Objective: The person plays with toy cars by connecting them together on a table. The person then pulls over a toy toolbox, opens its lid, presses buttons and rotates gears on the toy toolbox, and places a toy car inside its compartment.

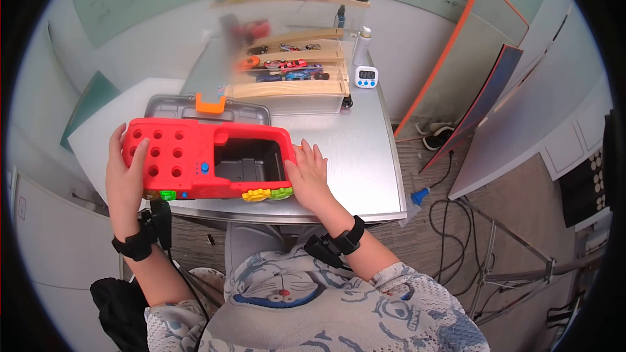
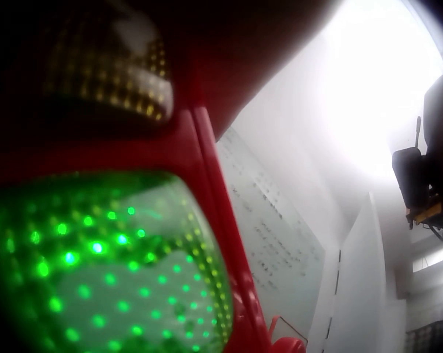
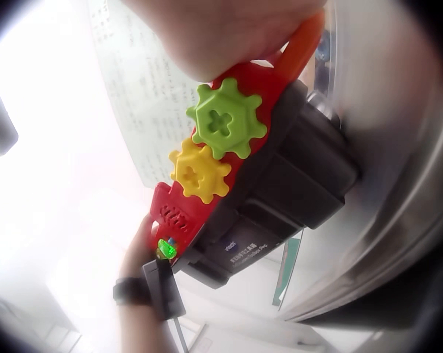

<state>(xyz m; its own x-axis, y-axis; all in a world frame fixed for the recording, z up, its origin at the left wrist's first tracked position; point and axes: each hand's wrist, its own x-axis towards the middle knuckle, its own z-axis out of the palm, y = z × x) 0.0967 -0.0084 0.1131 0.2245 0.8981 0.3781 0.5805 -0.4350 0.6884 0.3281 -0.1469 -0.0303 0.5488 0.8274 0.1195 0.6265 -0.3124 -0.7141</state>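
Note:
A toy toolbox with a red top and dark grey body lies crosswise near me in the head view. Its grey lid is swung back, with an orange latch. My left hand grips the left end, thumb over the red top beside the peg holes. At the other end, my right hand rests against the rim with fingers straight and spread. In the right wrist view, a green gear and a yellow gear sit on the front. Close up in the left wrist view, a green lamp glows.
A clear bin with wooden slats and several toy cars stands behind the toolbox on the metal table. Beside it are a white timer and a spray can. Cables lie on the floor at right.

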